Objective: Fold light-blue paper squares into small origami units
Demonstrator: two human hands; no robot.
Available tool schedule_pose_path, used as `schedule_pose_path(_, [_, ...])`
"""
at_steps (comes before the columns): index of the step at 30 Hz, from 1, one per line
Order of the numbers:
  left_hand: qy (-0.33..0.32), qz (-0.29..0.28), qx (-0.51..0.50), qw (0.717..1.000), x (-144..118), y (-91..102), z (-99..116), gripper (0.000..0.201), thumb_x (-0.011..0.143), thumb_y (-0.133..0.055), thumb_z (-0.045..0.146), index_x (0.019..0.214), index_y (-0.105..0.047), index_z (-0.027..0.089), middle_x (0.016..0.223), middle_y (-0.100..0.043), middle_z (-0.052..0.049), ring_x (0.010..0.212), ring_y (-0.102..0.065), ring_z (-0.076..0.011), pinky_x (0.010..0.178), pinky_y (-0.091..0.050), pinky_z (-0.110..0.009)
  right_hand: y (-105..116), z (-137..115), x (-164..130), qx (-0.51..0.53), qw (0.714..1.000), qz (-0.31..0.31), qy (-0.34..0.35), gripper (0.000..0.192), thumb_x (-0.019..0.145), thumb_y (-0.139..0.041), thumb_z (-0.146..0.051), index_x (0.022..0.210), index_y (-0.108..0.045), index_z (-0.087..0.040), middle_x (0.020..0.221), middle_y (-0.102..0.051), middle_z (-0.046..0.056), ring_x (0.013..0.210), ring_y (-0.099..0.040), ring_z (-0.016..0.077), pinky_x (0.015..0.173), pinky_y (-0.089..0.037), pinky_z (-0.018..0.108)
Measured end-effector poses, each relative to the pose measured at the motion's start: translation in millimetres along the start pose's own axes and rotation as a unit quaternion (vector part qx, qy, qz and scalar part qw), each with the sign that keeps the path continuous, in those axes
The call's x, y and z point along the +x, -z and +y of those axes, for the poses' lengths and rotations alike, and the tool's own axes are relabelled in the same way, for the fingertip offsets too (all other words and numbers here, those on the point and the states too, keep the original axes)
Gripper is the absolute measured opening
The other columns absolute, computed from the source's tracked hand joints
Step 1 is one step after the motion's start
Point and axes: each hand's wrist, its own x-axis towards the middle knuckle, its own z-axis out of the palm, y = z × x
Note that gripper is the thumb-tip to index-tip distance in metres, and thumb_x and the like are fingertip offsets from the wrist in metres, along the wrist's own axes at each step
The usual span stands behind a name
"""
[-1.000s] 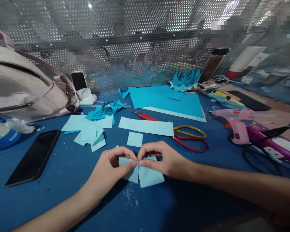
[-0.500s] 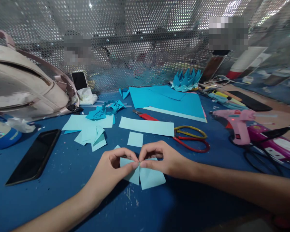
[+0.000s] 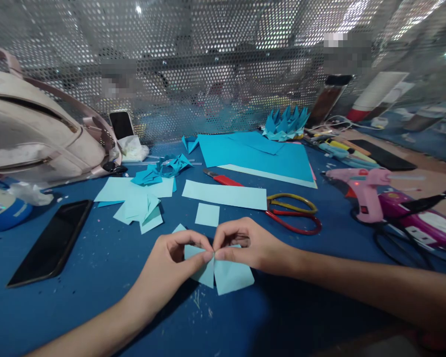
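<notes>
My left hand and my right hand meet at the fingertips over the blue table. Between thumb and forefinger of each hand I pinch the same small light-blue paper piece, which is folded along its middle and rests low on the table. A small loose paper square lies just beyond my fingers, and a long light-blue strip lies behind that.
Red-and-yellow scissors lie to the right, with a pink glue gun further right. A black phone lies left, cut paper pieces and a bag beyond it. Blue sheets and a folded paper crown sit by the mesh wall.
Both hands keep pinching the folded paper; the pinch has shifted slightly toward me and the paper's flaps have drawn a little closer together.
</notes>
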Motion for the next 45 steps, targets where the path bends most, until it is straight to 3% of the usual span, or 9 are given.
schedule_pose_path(5, [0.002,-0.005,-0.011,1.000,3.3,3.6,-0.9,0.007,0.077,-0.068,0.027,0.078,-0.068,0.020,0.081,-0.065,0.001,0.068,-0.048,-0.0128,0.059,-0.034,-0.023,-0.5,-2.3,-0.2,-0.037,0.999,0.019,0.010,0.013,0.080,-0.067,-0.027,0.076,-0.065,-0.015,0.073,-0.061,0.000,0.068,-0.055,0.0116,0.064,-0.042,0.022])
schedule_pose_path(10, [0.028,-0.015,-0.002,0.999,7.4,9.4,-3.2,0.013,0.078,-0.070,0.032,0.080,-0.068,0.019,0.072,-0.061,0.002,0.058,-0.044,-0.0110,0.054,-0.032,-0.023,-1.3,-4.0,-0.4,-0.096,0.993,0.049,0.039,0.013,0.084,-0.064,-0.028,0.078,-0.064,-0.016,0.076,-0.063,0.001,0.070,-0.057,0.0125,0.063,-0.043,0.022])
schedule_pose_path(15, [-0.029,-0.028,0.057,0.998,5.2,10.3,-0.3,0.004,0.081,-0.065,0.023,0.080,-0.069,0.020,0.082,-0.067,0.001,0.074,-0.055,-0.0149,0.065,-0.039,-0.025,-3.1,-4.6,-1.2,-0.118,0.992,0.042,0.035,0.008,0.083,-0.062,-0.022,0.077,-0.064,-0.016,0.076,-0.065,0.002,0.072,-0.059,0.0132,0.067,-0.045,0.023])
schedule_pose_path(22, [-0.042,-0.017,0.072,0.996,1.7,6.6,-1.0,0.007,0.081,-0.063,0.022,0.077,-0.069,0.021,0.080,-0.068,0.001,0.080,-0.059,-0.0165,0.071,-0.040,-0.026,-3.2,-5.7,-1.7,-0.104,0.994,0.031,0.024,0.010,0.082,-0.063,-0.022,0.075,-0.064,-0.014,0.071,-0.061,0.000,0.064,-0.053,0.0105,0.060,-0.042,0.021])
schedule_pose_path(29, [-0.012,0.012,0.054,0.998,0.3,4.7,-1.8,0.009,0.080,-0.065,0.025,0.073,-0.069,0.020,0.077,-0.066,0.001,0.070,-0.053,-0.0148,0.061,-0.037,-0.025,-3.9,-5.7,-2.3,-0.084,0.995,0.042,0.017,0.011,0.082,-0.065,-0.023,0.074,-0.064,-0.015,0.072,-0.062,0.001,0.066,-0.056,0.0116,0.062,-0.043,0.021])
schedule_pose_path(34, [0.016,0.019,0.079,0.997,2.7,6.9,-4.3,0.011,0.077,-0.068,0.031,0.078,-0.068,0.020,0.068,-0.060,0.003,0.053,-0.034,-0.0101,0.049,-0.024,-0.025,-1.9,2.5,-0.5,-0.089,0.994,0.058,0.034,0.014,0.084,-0.065,-0.029,0.077,-0.065,-0.016,0.075,-0.064,0.001,0.069,-0.057,0.0123,0.063,-0.043,0.022])
schedule_pose_path(45, [0.006,0.034,0.042,0.999,5.2,6.6,-9.3,0.016,0.075,-0.071,0.033,0.068,-0.067,0.019,0.065,-0.059,0.001,0.060,-0.044,-0.0134,0.055,-0.030,-0.026,-2.9,3.0,0.7,-0.051,0.997,0.064,0.008,0.021,0.079,-0.073,-0.035,0.076,-0.065,-0.016,0.074,-0.064,0.001,0.069,-0.057,0.0133,0.061,-0.042,0.022])
